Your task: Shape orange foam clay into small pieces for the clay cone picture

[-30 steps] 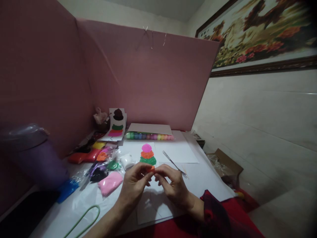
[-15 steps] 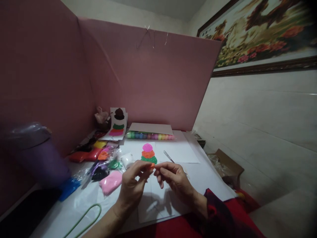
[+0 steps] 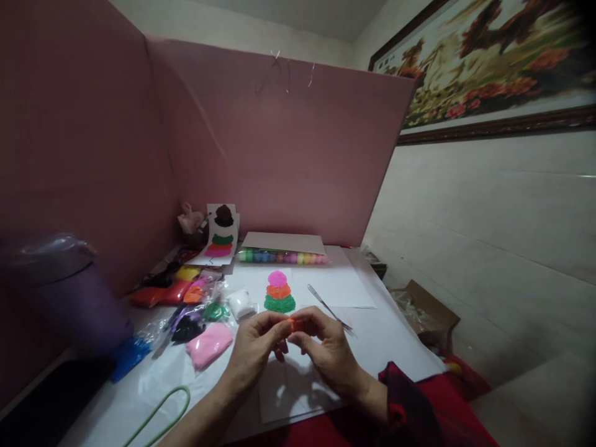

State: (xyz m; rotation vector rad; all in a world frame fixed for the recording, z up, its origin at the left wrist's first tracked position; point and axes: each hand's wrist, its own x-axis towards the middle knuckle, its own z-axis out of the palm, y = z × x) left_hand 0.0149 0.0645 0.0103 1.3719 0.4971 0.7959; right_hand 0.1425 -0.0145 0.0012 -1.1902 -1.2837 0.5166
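My left hand [image 3: 255,351] and my right hand [image 3: 326,347] meet above a white sheet of paper [image 3: 298,391], both pinching one small orange piece of clay [image 3: 291,323] between thumbs and fingertips. Just beyond them lies a white sheet bearing a clay picture [image 3: 279,291] made of a pink blob on top, an orange one under it and a green one at the bottom. Metal tweezers [image 3: 329,309] lie on the paper to the right of the picture, close to my right hand.
Bags of coloured clay [image 3: 207,345] in pink, red, yellow, green, black and blue lie at the left, with a white lump [image 3: 241,303]. A row of coloured pots [image 3: 279,256] and a finished sample card [image 3: 220,233] stand at the back. A purple container [image 3: 65,292] and a green cord [image 3: 161,413] are near left. Pink partition boards [image 3: 279,143] enclose the table.
My hands dropped slightly and drew closer together around the orange clay, its piece now more hidden between my fingertips. The tweezers and the picture stayed where they were.
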